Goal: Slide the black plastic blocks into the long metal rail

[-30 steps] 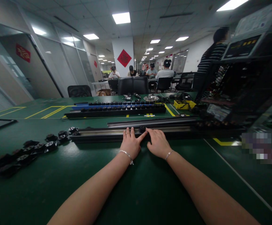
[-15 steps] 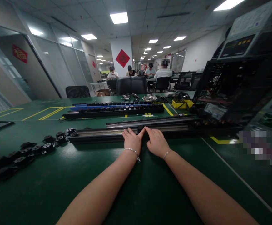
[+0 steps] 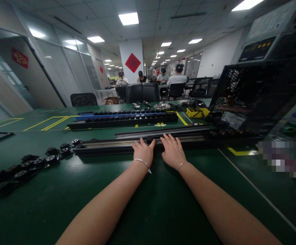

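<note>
A long black metal rail (image 3: 107, 145) lies across the green table (image 3: 148, 204) in front of me. My left hand (image 3: 143, 153) rests at its near edge with the fingers curled and the thumb tip against a small black part (image 3: 149, 139) seated in the rail's channel. My right hand (image 3: 172, 149) lies just right of that part, fingers stretched flat over the rail. Both wrists wear thin bracelets. A second rail (image 3: 163, 131) lies right behind the first.
A row of several small black socket modules (image 3: 33, 162) lies at the left on the table. Farther back sit a black and a blue strip filled with modules (image 3: 122, 119), a metal bowl (image 3: 162, 106) and a yellow tray (image 3: 197, 111). An open black computer case (image 3: 260, 92) stands at right. People sit at a far table.
My left hand's fingers have curled in from lying flat on the rail. The small black part and both hands have slid slightly left along the rail. My right fingers have spread flat.
</note>
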The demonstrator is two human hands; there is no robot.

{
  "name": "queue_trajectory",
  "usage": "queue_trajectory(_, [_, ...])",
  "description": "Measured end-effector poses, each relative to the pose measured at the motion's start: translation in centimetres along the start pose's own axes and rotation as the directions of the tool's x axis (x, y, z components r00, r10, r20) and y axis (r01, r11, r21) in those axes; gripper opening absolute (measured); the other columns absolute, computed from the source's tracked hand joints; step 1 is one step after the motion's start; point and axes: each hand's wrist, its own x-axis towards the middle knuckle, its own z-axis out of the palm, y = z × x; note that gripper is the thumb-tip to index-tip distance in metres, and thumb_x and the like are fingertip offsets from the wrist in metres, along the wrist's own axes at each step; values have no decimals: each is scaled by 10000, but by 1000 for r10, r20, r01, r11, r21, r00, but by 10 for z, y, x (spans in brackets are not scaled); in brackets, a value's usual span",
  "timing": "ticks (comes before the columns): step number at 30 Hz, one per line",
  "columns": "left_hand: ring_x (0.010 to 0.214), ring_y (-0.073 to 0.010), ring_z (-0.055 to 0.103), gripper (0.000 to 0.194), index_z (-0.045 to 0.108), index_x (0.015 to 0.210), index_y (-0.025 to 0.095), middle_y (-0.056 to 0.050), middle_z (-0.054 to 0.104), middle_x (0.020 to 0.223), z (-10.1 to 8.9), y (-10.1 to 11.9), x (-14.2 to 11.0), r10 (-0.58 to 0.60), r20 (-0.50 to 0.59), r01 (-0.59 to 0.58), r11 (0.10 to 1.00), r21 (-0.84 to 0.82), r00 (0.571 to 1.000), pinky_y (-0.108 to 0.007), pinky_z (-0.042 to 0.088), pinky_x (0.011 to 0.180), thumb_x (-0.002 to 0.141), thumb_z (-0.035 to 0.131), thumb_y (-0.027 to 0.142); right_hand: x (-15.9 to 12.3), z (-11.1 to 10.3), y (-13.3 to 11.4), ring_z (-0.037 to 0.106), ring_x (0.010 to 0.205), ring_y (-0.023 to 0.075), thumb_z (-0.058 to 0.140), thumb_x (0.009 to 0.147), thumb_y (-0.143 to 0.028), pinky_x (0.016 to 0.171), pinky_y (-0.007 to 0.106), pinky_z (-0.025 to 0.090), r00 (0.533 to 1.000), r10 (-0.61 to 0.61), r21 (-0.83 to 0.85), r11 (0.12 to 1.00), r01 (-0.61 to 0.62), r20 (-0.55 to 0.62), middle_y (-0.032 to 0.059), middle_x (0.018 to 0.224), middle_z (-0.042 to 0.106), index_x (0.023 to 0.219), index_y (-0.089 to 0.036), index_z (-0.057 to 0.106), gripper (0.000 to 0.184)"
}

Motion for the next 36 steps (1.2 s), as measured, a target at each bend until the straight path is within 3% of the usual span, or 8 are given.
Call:
queue_trajectory(12, [1197,-363,467,468,448,1343,235,-219,459,1350,-8,3,5,42,-9,-42,998,-35,999,-561,322,950,879,384,247,0,-4,0,288,1327,233,435,709,-158,1102,446,136,1000,-7,17,1000,7,15,71,1436,389,1316,-139,455,607])
queue_trajectory(36, [1163,-312,499,466,472,1317,280,-156,570,1234,-4,-56,-2,63,-32,-61,997,49,997,-550,339,957,855,408,293,0,-7,1,343,1293,225,429,727,-160,1097,439,155,999,-2,23,1000,1,37,68,1429,400,1320,-158,454,594])
